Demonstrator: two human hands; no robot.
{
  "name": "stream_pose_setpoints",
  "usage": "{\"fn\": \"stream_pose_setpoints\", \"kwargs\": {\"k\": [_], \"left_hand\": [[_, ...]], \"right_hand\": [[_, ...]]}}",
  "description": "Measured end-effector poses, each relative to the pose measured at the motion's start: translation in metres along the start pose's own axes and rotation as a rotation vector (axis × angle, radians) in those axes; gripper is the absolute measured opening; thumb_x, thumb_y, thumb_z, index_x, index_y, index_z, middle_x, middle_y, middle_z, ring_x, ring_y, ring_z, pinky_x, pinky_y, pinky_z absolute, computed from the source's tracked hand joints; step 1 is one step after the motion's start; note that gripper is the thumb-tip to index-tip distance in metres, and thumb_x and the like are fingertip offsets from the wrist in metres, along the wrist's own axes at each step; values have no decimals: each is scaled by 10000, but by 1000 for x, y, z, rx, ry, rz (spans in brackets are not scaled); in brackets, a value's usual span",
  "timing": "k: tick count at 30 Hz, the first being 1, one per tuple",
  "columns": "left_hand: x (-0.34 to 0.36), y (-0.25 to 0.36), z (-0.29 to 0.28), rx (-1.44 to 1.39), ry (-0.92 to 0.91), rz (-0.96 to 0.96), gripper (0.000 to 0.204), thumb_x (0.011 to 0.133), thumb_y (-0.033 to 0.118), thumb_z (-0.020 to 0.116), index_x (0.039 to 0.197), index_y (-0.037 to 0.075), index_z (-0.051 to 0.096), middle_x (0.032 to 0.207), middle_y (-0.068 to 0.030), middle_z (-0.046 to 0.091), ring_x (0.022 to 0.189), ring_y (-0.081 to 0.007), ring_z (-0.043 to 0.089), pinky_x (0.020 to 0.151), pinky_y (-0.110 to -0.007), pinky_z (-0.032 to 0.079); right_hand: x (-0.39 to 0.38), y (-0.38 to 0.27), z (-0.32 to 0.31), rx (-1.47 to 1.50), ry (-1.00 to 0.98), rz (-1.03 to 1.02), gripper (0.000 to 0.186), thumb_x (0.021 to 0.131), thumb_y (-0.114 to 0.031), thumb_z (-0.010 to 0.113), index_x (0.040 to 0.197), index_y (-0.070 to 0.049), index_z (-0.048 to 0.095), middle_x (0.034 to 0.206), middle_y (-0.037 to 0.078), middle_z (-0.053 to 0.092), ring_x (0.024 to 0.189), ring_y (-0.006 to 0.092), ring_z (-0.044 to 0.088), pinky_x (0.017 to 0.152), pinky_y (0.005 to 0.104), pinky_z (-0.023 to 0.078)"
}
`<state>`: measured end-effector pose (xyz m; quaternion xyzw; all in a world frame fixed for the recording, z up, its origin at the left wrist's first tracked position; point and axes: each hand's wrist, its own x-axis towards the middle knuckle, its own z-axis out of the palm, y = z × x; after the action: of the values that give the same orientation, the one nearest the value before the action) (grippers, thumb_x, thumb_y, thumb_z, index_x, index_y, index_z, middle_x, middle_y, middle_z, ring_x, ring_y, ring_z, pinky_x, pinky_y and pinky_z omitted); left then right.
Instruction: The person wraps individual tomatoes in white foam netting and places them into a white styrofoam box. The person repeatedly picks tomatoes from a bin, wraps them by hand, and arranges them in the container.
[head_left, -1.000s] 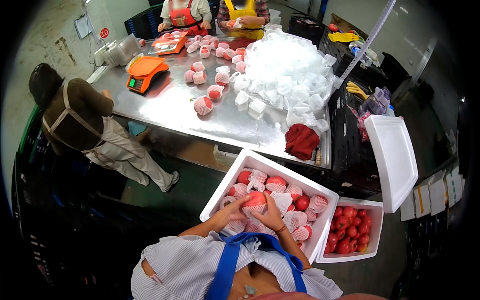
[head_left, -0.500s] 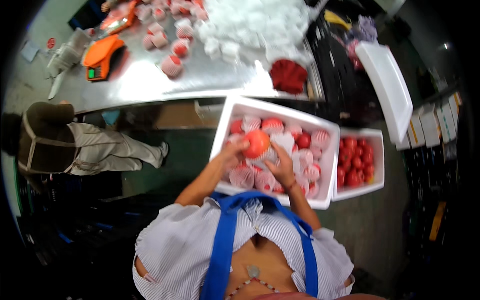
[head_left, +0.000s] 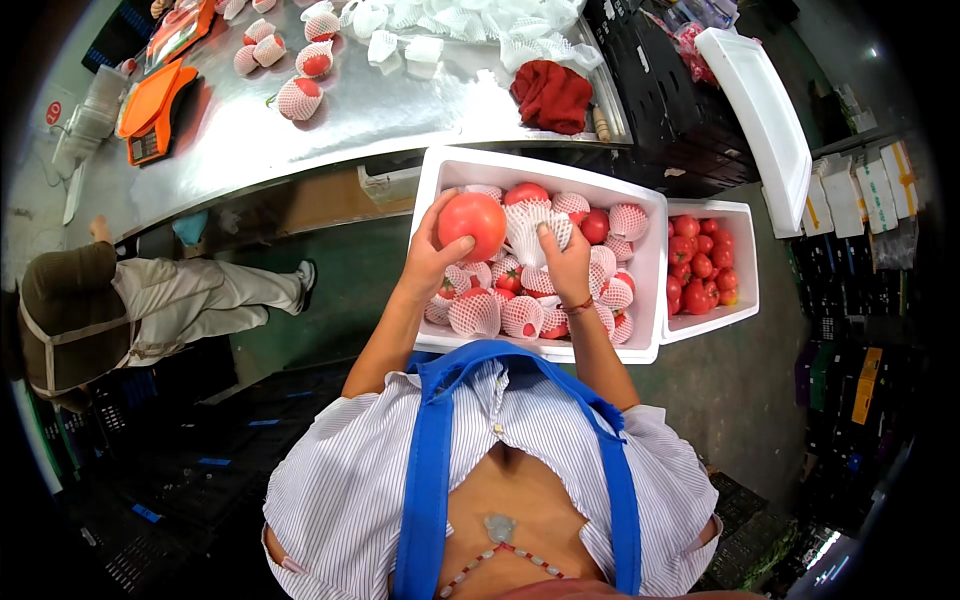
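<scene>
- Slightly above the centre of the frame, a bare red tomato point(head_left: 472, 226) sits over the left part of a white foam box point(head_left: 652, 275) full of fruit.
- Fingers and thumb of the left hand point(head_left: 430, 252) are closed around the tomato's left and lower side; the right hand point(head_left: 570, 265) pinches a white foam net point(head_left: 526, 226) just right of it.
- Likely handling: the tomato should be fairly heavy, smooth, perhaps slippery, and easily bruised, so a broad cupped hold round its sides suits it; the net looks light, soft and stretchy, best taken by its edge.
- Half a second ago both hands met around the fruit, its underside against the net; now fruit and net are side by side, one per hand.
</scene>
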<state>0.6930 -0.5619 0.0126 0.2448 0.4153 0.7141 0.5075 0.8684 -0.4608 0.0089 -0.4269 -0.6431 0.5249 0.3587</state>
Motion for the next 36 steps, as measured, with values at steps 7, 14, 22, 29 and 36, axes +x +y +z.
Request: {"fn": "stream_pose_setpoints", "kwargs": {"k": [7, 14, 22, 29, 36], "left_hand": [[6, -15, 12, -315, 106, -233, 551, 836, 434, 471, 1247, 77, 378, 1197, -128, 448, 1058, -244, 484, 837, -390, 442], [-1, -27, 2, -947, -62, -554, 532, 826, 508, 400, 1145, 87, 465, 1036, -137, 535, 847, -267, 562, 627, -358, 508], [1, -21, 11, -1059, -84, -576, 551, 805, 467, 442, 1140, 29, 451, 1021, -145, 528, 846, -276, 555, 659, -341, 505], [-3, -19, 27, -766, 54, -496, 495, 860, 428, 401, 1172, 47, 442, 1098, -102, 523, 939, -286, 545, 752, -378, 492], [-11, -4, 40, -296, -95, -353, 615, 878, 368, 442, 1367, 226, 97, 1341, -120, 222, 1159, -296, 397, 830, -457, 465]], "right_hand": [[-2, -7, 22, 134, -221, -139, 358, 854, -173, 504, 1144, 31, 452, 1005, 125, 559, 932, 161, 527, 816, 280, 419], [-2, -30, 12, -100, -165, -250, 396, 804, -23, 446, 1198, 8, 428, 1153, 190, 506, 1070, 270, 502, 884, 306, 385], [10, -28, -1, -189, -105, -464, 403, 666, 86, 405, 1039, 28, 546, 1125, 158, 514, 1044, 293, 501, 886, 318, 390], [4, -48, 26, -256, -228, -550, 500, 714, -182, 609, 1152, 1, 453, 1165, 189, 460, 1103, 318, 448, 923, 344, 358], [8, -18, 28, 414, -317, -123, 405, 817, -270, 501, 1126, -11, 463, 1113, 128, 502, 1013, 221, 494, 893, 318, 391]]}}
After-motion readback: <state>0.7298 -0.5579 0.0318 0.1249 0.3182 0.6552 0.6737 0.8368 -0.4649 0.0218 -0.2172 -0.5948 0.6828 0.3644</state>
